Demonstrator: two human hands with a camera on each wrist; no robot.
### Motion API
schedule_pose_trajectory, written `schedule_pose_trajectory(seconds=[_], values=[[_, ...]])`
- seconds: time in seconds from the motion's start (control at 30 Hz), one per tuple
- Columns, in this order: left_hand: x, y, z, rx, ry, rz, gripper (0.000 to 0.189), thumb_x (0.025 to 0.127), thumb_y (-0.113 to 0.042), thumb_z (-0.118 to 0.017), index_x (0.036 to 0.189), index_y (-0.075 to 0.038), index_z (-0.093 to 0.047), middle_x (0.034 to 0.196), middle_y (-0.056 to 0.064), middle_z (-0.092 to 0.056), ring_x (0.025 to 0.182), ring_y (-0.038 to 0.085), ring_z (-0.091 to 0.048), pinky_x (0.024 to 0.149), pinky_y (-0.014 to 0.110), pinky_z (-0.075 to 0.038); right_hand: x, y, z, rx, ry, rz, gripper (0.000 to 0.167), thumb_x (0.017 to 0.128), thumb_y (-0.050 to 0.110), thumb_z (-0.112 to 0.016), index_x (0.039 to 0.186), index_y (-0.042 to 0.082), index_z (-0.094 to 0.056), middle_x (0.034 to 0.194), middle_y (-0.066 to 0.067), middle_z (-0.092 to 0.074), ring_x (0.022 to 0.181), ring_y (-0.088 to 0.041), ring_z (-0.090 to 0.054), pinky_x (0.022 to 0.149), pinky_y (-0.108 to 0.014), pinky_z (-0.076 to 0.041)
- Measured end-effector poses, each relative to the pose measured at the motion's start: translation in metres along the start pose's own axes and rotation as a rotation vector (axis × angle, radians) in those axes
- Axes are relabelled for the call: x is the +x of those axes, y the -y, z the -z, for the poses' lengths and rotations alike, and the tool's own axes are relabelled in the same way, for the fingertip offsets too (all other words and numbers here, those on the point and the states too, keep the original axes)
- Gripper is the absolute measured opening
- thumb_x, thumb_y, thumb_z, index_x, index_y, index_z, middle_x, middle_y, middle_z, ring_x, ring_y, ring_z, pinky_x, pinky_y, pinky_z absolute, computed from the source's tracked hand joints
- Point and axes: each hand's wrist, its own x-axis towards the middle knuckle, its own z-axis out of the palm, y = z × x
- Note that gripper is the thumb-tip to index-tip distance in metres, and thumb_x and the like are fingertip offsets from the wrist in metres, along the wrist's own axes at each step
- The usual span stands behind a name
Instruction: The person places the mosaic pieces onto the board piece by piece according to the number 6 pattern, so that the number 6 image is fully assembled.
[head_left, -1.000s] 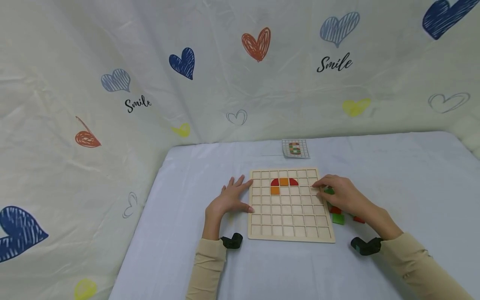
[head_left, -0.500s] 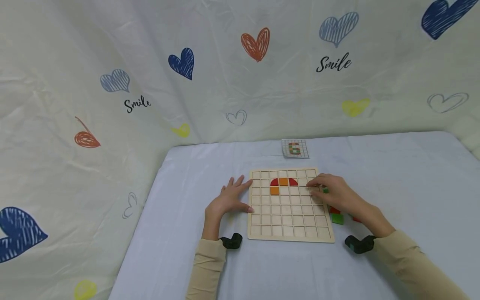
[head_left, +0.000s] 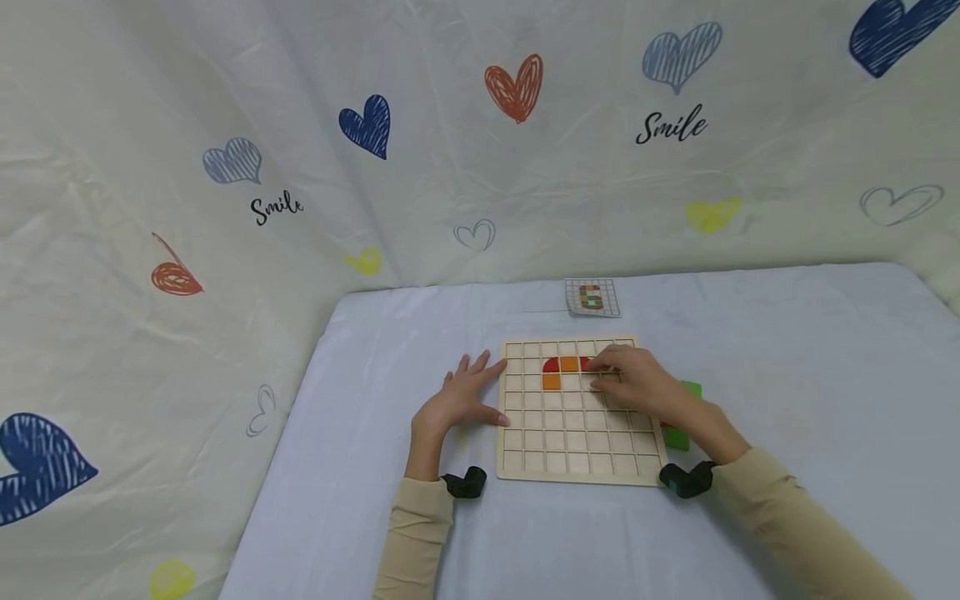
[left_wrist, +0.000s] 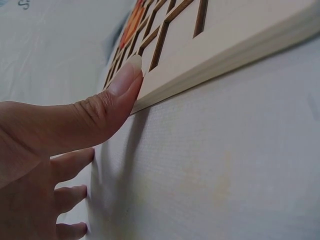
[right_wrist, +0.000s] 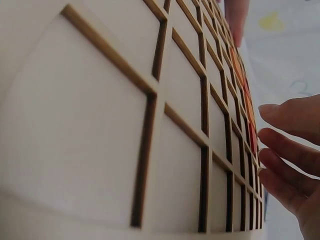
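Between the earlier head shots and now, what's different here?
The right hand has moved left, from the board's right edge to over its squares, now partly covering the right-hand red piece. A green piece now shows beyond the wrist. Whether the hand holds anything can't be told. Unchanged: left hand at the board's left edge, card, orange pieces.
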Motion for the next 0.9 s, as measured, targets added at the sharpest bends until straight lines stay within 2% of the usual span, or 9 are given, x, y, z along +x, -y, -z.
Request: schedule_pose_trajectory(seconds=[0.2,0.43,0.63,0.9], values=[[-0.001,-0.001,0.000,-0.009,-0.005,-0.001,0.099,0.079,-0.031,-0.090,0.162,-0.023,-0.035,0.173,0.007,-0.015,0.160,0.038,0.001,0.128,0.061,-0.006,0.010,0.004,-0.008,0.006,0.019,0.033,0.018,0.088,0.003,-0.077,0.106,0.000,-0.077,0.101,-0.010,-0.075,0.093,-0.027,-0.068,0.081,-0.044,-0.058],[0.000,0.001,0.000,-0.002,-0.008,-0.005,0.100,0.079,-0.031,-0.090,0.162,-0.024,-0.035,0.173,0.006,-0.015,0.160,0.038,0.000,0.128,0.061,-0.006,0.019,0.010,-0.017,0.018,0.074,0.009,0.020,0.088,0.007,-0.076,0.107,0.001,-0.077,0.102,-0.009,-0.074,0.096,-0.028,-0.067,0.086,-0.048,-0.057],[0.001,0.002,-0.001,-0.002,-0.005,-0.011,0.099,0.079,-0.031,-0.090,0.162,-0.023,-0.036,0.173,0.007,-0.015,0.160,0.038,0.000,0.127,0.062,-0.006,0.028,0.013,-0.026,-0.003,0.094,-0.002,0.021,0.087,0.010,-0.078,0.107,0.002,-0.077,0.096,-0.004,-0.072,0.089,-0.020,-0.064,0.083,-0.041,-0.056],[0.001,0.002,-0.001,0.001,-0.003,-0.017,0.099,0.080,-0.032,-0.089,0.162,-0.023,-0.035,0.173,0.007,-0.014,0.160,0.039,0.000,0.127,0.063,-0.007,0.030,0.021,-0.033,-0.047,0.095,-0.009,0.021,0.087,0.011,-0.078,0.105,0.000,-0.076,0.094,-0.007,-0.070,0.086,-0.021,-0.061,0.078,-0.039,-0.055]])
